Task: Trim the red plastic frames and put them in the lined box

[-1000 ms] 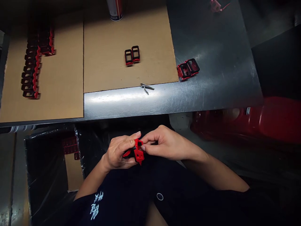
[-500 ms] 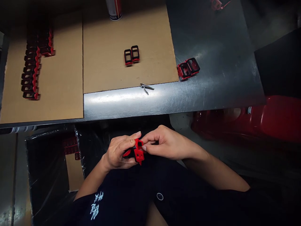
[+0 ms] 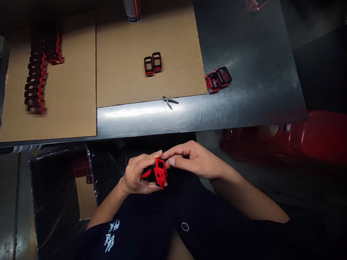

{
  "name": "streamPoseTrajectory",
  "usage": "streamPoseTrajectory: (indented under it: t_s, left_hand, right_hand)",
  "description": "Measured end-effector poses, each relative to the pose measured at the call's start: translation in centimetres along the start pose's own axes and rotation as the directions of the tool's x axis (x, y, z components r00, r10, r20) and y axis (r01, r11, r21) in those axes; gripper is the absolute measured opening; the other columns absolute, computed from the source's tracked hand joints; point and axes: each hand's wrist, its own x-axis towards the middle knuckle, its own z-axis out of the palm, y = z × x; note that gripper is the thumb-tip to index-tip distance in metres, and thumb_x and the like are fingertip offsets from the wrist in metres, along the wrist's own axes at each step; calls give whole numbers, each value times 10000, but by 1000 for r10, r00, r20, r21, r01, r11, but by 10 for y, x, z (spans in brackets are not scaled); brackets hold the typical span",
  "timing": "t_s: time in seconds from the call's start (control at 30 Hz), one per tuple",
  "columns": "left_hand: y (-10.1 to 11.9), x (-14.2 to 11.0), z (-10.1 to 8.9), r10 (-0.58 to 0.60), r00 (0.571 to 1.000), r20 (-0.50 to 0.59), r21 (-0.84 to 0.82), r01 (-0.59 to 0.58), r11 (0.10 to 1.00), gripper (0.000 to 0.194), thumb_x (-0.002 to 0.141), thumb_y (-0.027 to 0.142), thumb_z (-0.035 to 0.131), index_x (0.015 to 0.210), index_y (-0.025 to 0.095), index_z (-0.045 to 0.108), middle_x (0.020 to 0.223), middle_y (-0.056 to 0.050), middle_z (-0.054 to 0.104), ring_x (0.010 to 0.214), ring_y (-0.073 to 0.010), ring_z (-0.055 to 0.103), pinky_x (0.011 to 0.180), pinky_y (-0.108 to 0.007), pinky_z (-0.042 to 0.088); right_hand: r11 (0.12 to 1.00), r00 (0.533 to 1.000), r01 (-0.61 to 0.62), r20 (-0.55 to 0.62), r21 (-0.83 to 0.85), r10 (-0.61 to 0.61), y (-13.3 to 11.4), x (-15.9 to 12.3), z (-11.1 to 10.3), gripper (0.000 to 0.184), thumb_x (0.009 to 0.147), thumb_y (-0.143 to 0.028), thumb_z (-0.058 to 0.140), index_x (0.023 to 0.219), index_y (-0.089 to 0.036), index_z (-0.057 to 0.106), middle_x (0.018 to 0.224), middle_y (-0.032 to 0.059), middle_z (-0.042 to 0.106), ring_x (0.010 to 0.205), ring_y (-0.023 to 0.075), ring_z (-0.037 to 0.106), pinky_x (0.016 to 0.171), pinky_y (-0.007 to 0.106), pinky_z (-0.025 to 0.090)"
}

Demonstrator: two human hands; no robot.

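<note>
Red-and-black part clamped in the left hand, right hand's fingertips at its edge

At far left, rows of dark red-and-black pieces stand on a cardboard sheet; the nearest end is blurred. Below, a black plastic-wrapped box has red pieces inside. A can stands on a second cardboard sheet, near the top of the view. The left hand, below the counter, is clamped on the red-and-black part, thumb over its top. Above, two black-rimmed frames stand side by side on the second sheet. A small metal tool lies at that sheet's near edge. The right hand has its thumb and forefinger bent close together beside the part; whether they grip anything, I cannot tell. Farther right, two more frames rest on bare metal just beside the cardboard. A reddish piece lies at the top, and a glossy red object sits beyond the counter's near edge.
</note>
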Motion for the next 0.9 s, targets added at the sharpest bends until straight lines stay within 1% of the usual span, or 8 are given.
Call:
streamPoseTrajectory:
  t_s: [0.1, 0.17, 0.27, 0.4, 0.6, 0.73, 0.8, 0.9]
  left_hand:
    - [-1, 0, 1, 29, 999, -14, 14, -29, 999, 901, 723, 456, 902, 1464, 176, 474, 1256, -221, 741, 916, -230, 797, 734, -323, 668]
    - [-2, 0, 1, 49, 999, -9, 29, -48, 998, 888, 743, 464, 885, 1470, 169, 469, 1266, -229, 734, 928, -234, 794, 732, -327, 669]
    - [-2, 0, 0, 59, 998, 16, 47, -60, 997, 860, 769, 479, 861, 1468, 168, 468, 1283, -236, 724, 931, -236, 794, 722, -329, 669]
    - [-1, -1, -2, 67, 997, 23, 47, -68, 997, 861, 777, 464, 860, 1474, 154, 461, 1294, -250, 714, 940, -237, 793, 727, -333, 669]
    - [0, 0, -2, 79, 996, 31, 32, -80, 996, 845, 789, 451, 852, 1471, 143, 459, 1283, -262, 715, 929, -237, 793, 714, -332, 665]
    - [0, 1, -2, 90, 995, 30, 19, -91, 996, 841, 767, 409, 879, 1443, 98, 488, 1269, -288, 711, 952, -252, 791, 738, -336, 666]
    - [0, 1, -2, 81, 996, 32, 17, -82, 997, 846, 762, 417, 881, 1444, 106, 488, 1269, -283, 713, 946, -252, 793, 733, -337, 667]
    - [0, 0, -2, 67, 997, 38, 4, -67, 998, 853, 773, 450, 865, 1460, 137, 470, 1299, -274, 702, 945, -247, 796, 729, -340, 670]
  right_hand:
    - [996, 997, -70, 21, 64, 69, 4, 3, 8, 291, 866, -386, 655, 888, -144, 815, 615, -8, 615, 552, 105, 438, 539, 255, 318]
    - [992, 996, -92, 16, 83, 91, 5, 4, 15, 298, 873, -383, 633, 825, -143, 802, 575, -17, 579, 531, 100, 411, 527, 262, 302]
    - [994, 996, -89, -8, 65, 89, 3, 4, 20, 289, 878, -347, 601, 788, -146, 788, 575, -11, 592, 530, 104, 429, 520, 265, 303]
    - [997, 998, -61, 23, 39, 60, 0, 1, 17, 268, 871, -312, 593, 736, -162, 769, 619, -2, 630, 562, 115, 479, 527, 260, 325]
    - [997, 996, -55, 77, 53, 51, 1, -1, 13, 272, 901, -298, 560, 772, -173, 763, 647, -6, 624, 585, 117, 478, 549, 261, 339]
    - [996, 996, -84, 32, 44, 82, 3, 2, 17, 298, 906, -330, 567, 754, -154, 754, 600, -21, 567, 552, 101, 409, 537, 260, 318]
    - [995, 996, -87, 26, 44, 86, 3, 3, 18, 301, 903, -327, 566, 746, -147, 750, 582, -29, 548, 539, 94, 381, 521, 258, 301]
    - [997, 996, -66, 64, 47, 63, 1, 1, 15, 267, 890, -265, 550, 751, -151, 748, 569, -43, 533, 523, 86, 361, 499, 255, 275]
